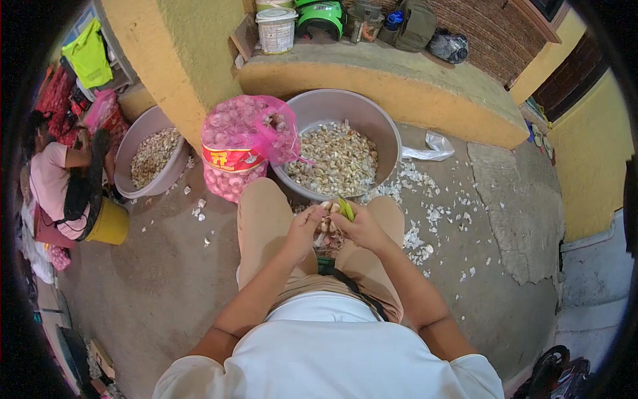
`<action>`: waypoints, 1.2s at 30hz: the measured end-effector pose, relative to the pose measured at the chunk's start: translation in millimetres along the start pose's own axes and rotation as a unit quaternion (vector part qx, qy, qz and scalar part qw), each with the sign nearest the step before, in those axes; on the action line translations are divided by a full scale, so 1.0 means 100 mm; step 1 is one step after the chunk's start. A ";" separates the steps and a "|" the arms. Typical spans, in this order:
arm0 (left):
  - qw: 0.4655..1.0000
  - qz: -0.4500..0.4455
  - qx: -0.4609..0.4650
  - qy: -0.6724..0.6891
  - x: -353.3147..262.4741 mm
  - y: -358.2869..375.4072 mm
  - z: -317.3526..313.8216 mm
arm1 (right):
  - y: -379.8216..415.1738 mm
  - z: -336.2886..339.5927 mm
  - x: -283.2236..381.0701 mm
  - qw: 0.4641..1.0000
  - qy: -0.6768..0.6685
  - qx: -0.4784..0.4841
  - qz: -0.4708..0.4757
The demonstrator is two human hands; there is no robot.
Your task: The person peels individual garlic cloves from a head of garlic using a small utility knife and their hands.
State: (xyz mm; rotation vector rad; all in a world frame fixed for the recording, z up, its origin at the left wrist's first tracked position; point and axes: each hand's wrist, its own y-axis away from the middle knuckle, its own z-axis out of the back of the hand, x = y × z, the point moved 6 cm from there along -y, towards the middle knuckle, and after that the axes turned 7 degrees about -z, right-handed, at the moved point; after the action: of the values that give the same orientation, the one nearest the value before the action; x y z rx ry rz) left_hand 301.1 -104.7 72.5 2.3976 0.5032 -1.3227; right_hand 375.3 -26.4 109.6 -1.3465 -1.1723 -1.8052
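Note:
Above my lap, my left hand is closed around a head of garlic, its cloves partly separated. My right hand presses against the same garlic and grips a slim yellow-green tool, perhaps a small knife; its working end is hidden. Just beyond my knees stands a wide grey tub with many loose garlic cloves in it. A pink mesh sack full of garlic bulbs leans by the tub's left side. More garlic and skins lie between my thighs, partly hidden by my hands.
White garlic skins litter the floor at right. At left, a person in a pink shirt sits near a second tub of cloves and a yellow bucket. A raised ledge holds a white pail and green helmet.

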 end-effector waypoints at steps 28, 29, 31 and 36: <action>0.991 0.126 0.012 0.032 0.13 0.00 0.13 | 0.02 -0.02 -0.26 0.978 -0.170 -0.102 0.071; 0.993 0.117 0.033 0.010 0.13 0.00 0.09 | 0.02 -0.04 -0.28 0.979 -0.173 -0.096 0.045; 0.995 0.093 0.029 -0.024 0.17 -0.06 0.09 | 0.03 -0.08 -0.29 0.980 -0.179 -0.083 -0.007; 0.989 0.061 0.028 -0.135 0.21 -0.12 0.22 | 0.01 -0.03 -0.30 0.985 -0.053 -0.119 0.109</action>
State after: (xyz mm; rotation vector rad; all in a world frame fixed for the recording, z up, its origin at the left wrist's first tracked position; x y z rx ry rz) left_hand 289.9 -101.3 41.5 2.2037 0.2439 -1.5924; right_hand 384.3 -31.3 81.2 -1.6561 -0.8414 -1.7729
